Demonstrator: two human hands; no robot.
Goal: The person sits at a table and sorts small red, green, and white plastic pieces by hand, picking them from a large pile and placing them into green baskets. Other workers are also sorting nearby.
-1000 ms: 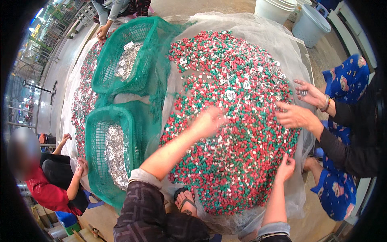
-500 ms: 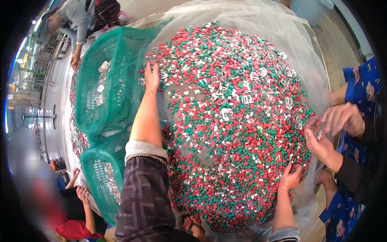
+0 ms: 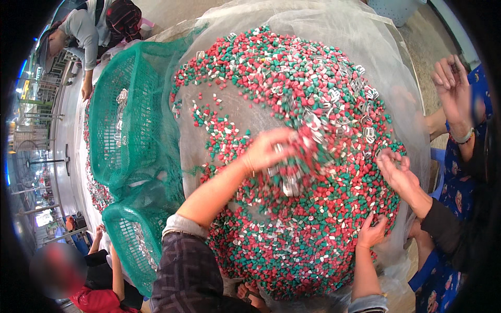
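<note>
A broad heap of small red, green and white pellets [image 3: 297, 245] lies spread before me, with silver metal buckles [image 3: 370, 134] scattered through it. Across the middle of the heap reaches my left hand [image 3: 269, 150], thumb apart from the fingers, pushing against a blurred clump of pellets and buckles. Its fingertips are smeared by motion; no firm hold on any piece shows. At the near right edge of the heap my right hand [image 3: 371, 233] rests on the pellets, its fingers parted and nothing visible between them.
Two green baskets under netting, a far one [image 3: 96, 130] and a near one [image 3: 112, 229], hold buckles at the left. A co-worker's hands [image 3: 399, 175] work at the right edge. Other people sit at the left. Sheer white netting [image 3: 318, 15] borders the heap.
My left hand has swept rightward from the heap's left edge to its middle, baring grey surface behind it. My right hand stays nearly put. The co-worker's hands at right have parted.
</note>
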